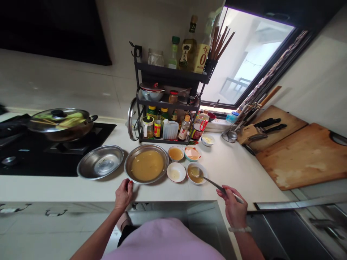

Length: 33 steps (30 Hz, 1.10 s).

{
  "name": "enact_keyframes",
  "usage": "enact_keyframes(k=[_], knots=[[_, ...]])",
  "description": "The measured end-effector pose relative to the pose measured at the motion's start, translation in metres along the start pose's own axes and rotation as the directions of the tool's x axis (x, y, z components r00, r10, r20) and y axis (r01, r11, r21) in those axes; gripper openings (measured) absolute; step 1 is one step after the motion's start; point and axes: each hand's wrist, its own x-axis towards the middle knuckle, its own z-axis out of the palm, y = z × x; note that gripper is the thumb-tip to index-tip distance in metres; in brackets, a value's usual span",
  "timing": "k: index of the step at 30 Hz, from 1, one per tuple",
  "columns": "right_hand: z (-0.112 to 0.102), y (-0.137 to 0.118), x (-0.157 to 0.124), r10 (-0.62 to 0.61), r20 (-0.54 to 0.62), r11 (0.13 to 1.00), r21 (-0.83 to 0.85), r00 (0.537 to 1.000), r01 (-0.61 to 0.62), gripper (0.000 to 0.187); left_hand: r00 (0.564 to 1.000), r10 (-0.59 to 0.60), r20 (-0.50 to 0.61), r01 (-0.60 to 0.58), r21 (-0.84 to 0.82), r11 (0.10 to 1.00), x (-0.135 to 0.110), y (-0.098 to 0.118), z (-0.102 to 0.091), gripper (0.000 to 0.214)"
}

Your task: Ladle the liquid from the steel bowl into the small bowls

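My right hand (235,206) is closed around the handle of a ladle (214,184). The ladle's head rests inside a small white bowl (202,180) that holds brownish liquid. My left hand (124,195) pinches the near-left rim of a wide metal bowl (166,159), which is filled with cloudy yellow-brown broth (148,165). Between the two lies another small white bowl (176,172) with a little residue at its bottom. Behind it stand a bowl of orange-brown liquid (176,154) and a bowl with pinkish contents (192,153).
An empty metal bowl (90,169) sits left, beside the stove (67,160) with its lidded pan (61,124). A black rack (170,68) of bottles stands behind. At right are a knife block (248,133) and wooden cutting boards (303,155).
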Motion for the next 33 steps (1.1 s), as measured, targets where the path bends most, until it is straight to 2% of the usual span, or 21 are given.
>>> enact_keyframes(k=[11,16,21,26,28,30,32,33], knots=[[0.001,-0.007,0.003,0.005,0.008,0.997,0.072,1.000,-0.006,0.035,1.000,-0.006,0.001,0.006,-0.009,1.000,-0.001,0.002,-0.001,0.025],[0.009,-0.016,-0.001,0.020,0.035,0.996,0.085,0.999,-0.023,0.034,1.000,-0.003,-0.008,0.003,-0.014,1.000,-0.001,0.002,0.000,0.024],[0.032,-0.025,-0.011,0.039,0.107,0.994,0.096,0.993,-0.049,0.033,1.000,-0.007,-0.003,0.007,-0.013,1.000,-0.001,0.001,0.001,0.026],[0.073,-0.018,-0.026,0.010,0.248,0.995,0.093,0.969,-0.034,0.028,1.000,-0.005,-0.012,0.005,-0.016,1.000,-0.002,0.004,0.000,0.026],[0.089,-0.008,-0.034,-0.029,0.315,0.998,0.064,0.949,0.009,0.026,1.000,-0.006,-0.017,0.005,-0.022,1.000,-0.002,0.006,-0.001,0.026],[0.102,0.004,-0.043,-0.089,0.407,0.995,-0.012,0.909,0.103,0.022,1.000,-0.007,-0.020,0.007,-0.030,1.000,-0.001,0.008,-0.002,0.025],[0.111,0.014,-0.053,-0.191,0.523,0.960,-0.077,0.831,0.269,0.019,1.000,-0.010,-0.020,0.010,-0.045,0.999,-0.001,0.009,-0.003,0.024],[0.113,0.017,-0.057,-0.255,0.585,0.925,-0.083,0.770,0.370,0.017,1.000,-0.012,-0.019,0.011,-0.055,0.998,-0.001,0.009,-0.003,0.024]])
